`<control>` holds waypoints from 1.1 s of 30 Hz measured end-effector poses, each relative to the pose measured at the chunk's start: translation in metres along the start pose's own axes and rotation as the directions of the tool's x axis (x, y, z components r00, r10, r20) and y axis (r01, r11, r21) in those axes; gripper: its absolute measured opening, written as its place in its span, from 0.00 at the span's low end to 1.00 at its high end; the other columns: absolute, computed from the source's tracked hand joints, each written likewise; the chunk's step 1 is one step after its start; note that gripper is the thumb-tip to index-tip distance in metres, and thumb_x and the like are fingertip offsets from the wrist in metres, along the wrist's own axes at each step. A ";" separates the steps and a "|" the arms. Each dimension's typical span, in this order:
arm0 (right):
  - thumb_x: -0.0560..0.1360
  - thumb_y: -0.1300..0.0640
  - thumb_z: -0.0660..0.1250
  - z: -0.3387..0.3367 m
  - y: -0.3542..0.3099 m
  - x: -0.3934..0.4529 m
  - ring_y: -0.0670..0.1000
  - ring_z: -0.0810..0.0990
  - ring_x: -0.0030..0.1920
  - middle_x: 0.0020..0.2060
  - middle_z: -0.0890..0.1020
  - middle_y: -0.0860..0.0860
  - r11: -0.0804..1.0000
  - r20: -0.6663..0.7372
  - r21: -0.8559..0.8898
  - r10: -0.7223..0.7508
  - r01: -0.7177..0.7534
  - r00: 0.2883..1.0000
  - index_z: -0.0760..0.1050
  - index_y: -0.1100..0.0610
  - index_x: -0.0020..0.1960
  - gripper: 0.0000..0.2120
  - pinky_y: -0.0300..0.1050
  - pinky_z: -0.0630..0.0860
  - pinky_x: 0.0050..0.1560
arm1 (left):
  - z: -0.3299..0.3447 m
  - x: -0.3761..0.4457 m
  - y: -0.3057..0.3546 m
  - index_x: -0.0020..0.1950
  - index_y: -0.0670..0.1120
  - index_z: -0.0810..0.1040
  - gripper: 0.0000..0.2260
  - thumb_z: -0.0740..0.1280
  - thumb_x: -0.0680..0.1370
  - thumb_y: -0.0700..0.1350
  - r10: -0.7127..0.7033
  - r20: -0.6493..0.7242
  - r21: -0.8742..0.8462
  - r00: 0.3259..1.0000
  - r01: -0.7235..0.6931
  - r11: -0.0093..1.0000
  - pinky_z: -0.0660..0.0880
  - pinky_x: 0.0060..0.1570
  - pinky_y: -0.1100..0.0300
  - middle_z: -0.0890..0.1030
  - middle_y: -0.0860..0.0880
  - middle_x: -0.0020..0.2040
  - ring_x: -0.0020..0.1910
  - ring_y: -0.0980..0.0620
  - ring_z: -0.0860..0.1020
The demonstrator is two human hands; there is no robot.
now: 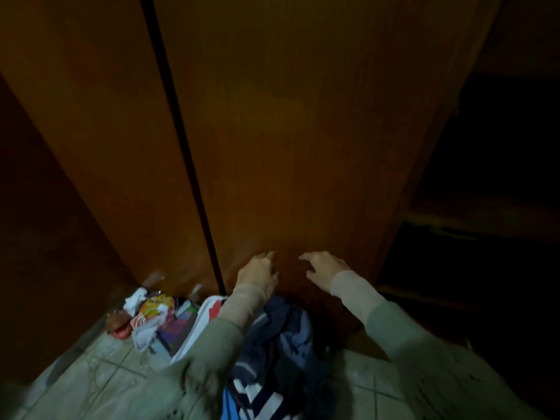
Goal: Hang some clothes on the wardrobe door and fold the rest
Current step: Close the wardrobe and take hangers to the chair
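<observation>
Wooden wardrobe door [288, 147] before loose, unladen left hand [257, 272] and right hand [324, 269] — clothes [281, 344] heaped below.

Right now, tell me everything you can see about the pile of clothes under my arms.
The pile is a loose, crumpled heap of dark navy fabric, with navy-and-white stripes and a bright blue patch at the near end. It lies by the foot of the wardrobe door. The left sleeve crosses over it; neither hand holds it.
</observation>
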State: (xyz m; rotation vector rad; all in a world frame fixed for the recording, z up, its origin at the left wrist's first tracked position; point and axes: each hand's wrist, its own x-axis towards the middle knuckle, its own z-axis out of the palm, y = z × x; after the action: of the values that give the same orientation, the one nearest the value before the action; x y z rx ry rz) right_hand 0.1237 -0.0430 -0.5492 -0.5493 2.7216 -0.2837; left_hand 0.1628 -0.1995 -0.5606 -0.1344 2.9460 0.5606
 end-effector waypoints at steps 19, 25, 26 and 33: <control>0.79 0.58 0.59 -0.325 0.026 -0.347 0.53 0.67 0.68 0.73 0.62 0.48 0.907 -0.499 0.072 0.393 -0.415 0.772 0.58 0.48 0.74 0.25 0.52 0.69 0.64 | -0.262 -0.129 0.314 0.72 0.50 0.64 0.21 0.60 0.79 0.40 0.602 -0.084 -0.166 0.794 -0.607 0.777 0.73 0.61 0.53 0.74 0.49 0.65 0.62 0.50 0.73; 0.78 0.59 0.60 -0.333 0.071 -0.474 0.52 0.68 0.68 0.72 0.63 0.48 0.790 -0.605 0.153 0.550 -0.593 0.576 0.59 0.50 0.74 0.26 0.49 0.68 0.65 | -0.234 -0.183 0.412 0.72 0.50 0.64 0.21 0.60 0.79 0.39 0.773 0.015 -0.246 0.635 -0.747 0.618 0.72 0.61 0.57 0.74 0.49 0.65 0.63 0.51 0.72; 0.78 0.59 0.61 -0.334 0.078 -0.494 0.52 0.68 0.68 0.72 0.63 0.48 0.766 -0.631 0.167 0.567 -0.620 0.530 0.59 0.50 0.74 0.26 0.49 0.68 0.65 | -0.227 -0.193 0.428 0.71 0.50 0.65 0.21 0.60 0.79 0.39 0.796 0.014 -0.263 0.605 -0.766 0.587 0.71 0.61 0.57 0.74 0.49 0.65 0.63 0.51 0.72; 0.77 0.58 0.64 -0.341 0.129 -0.620 0.52 0.67 0.69 0.75 0.55 0.49 0.612 -0.762 0.236 0.599 -0.755 0.247 0.61 0.50 0.72 0.25 0.47 0.71 0.64 | -0.187 -0.275 0.543 0.71 0.52 0.65 0.22 0.62 0.78 0.39 0.909 -0.022 -0.345 0.417 -0.856 0.385 0.70 0.64 0.56 0.71 0.51 0.68 0.66 0.52 0.70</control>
State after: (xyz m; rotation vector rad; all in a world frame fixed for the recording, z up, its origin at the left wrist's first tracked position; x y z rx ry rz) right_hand 0.4885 0.3686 -0.0852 1.0994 3.4909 -0.0080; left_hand 0.3504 0.2512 -0.1517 1.5062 2.4574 1.0608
